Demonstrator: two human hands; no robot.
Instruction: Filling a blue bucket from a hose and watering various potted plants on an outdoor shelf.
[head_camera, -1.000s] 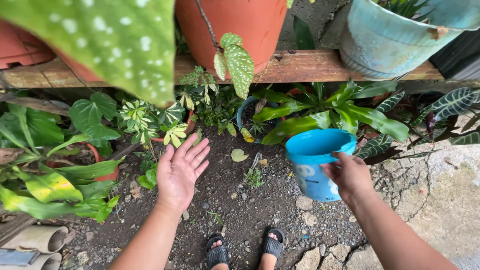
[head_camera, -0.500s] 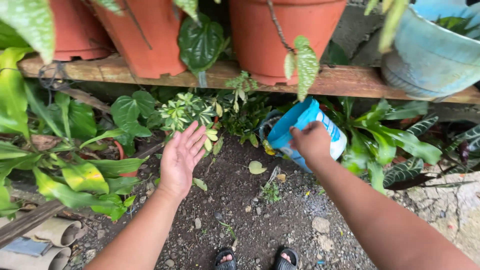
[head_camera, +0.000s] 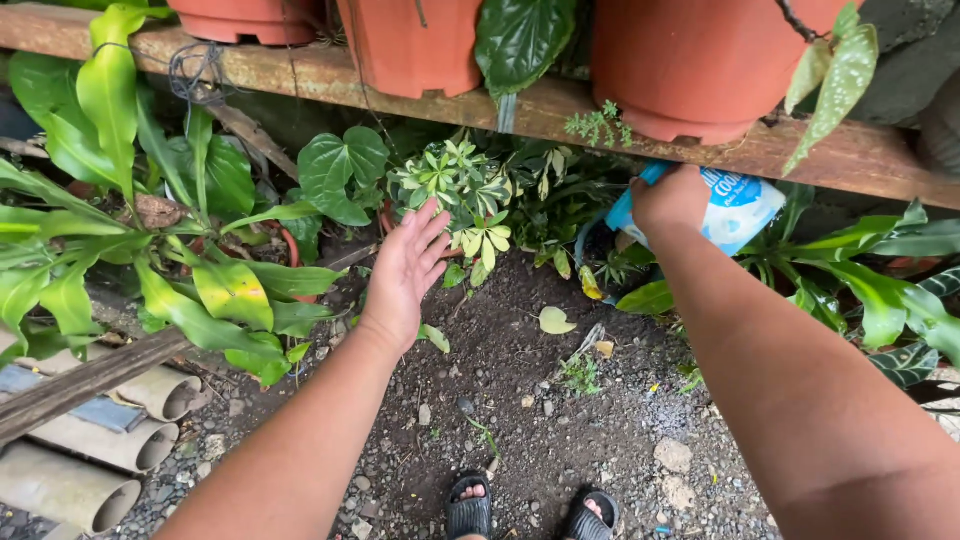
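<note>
Blue plastic tub (head_camera: 725, 205) now tipped mouth-down under rusty wooden shelf (head_camera: 560, 110), right hand (head_camera: 668, 200) clasping it (earlier upright, lower); left hand (head_camera: 405, 270) stays spread, empty, below shelf near variegated plant (head_camera: 450, 180).

Head view, steeply down, close

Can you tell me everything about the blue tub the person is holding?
The blue tub looks like a light blue plastic container with a white printed label on its side. It is tipped well over on its side, just under the rusty wooden shelf and above the leafy plants on the ground. The right hand grips it from above and covers much of it, so its rim and inside are hidden. Nothing else seems to touch it.
</note>
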